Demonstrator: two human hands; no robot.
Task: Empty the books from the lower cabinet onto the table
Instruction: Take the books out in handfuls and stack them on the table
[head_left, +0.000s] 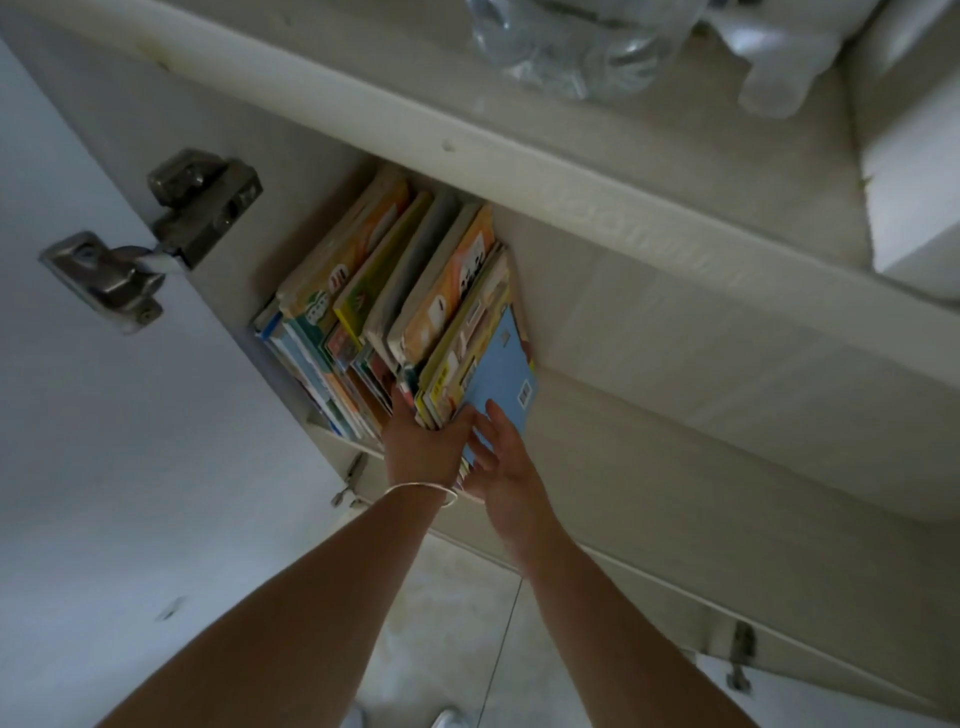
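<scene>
Both arms reach down into the lower cabinet (332, 156), where the books (395, 296) stand packed in a row beside the open door's hinge (156, 234). The left hand (423, 447) has its grip closed on the rightmost bundle; the right hand (501, 462) lies open, fingers spread flat against the blue book (506, 374).

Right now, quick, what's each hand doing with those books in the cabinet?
Left hand: closed around the near ends of a clump of books.
Right hand: open, fingers spread flat against the blue book, not gripping it.
</scene>
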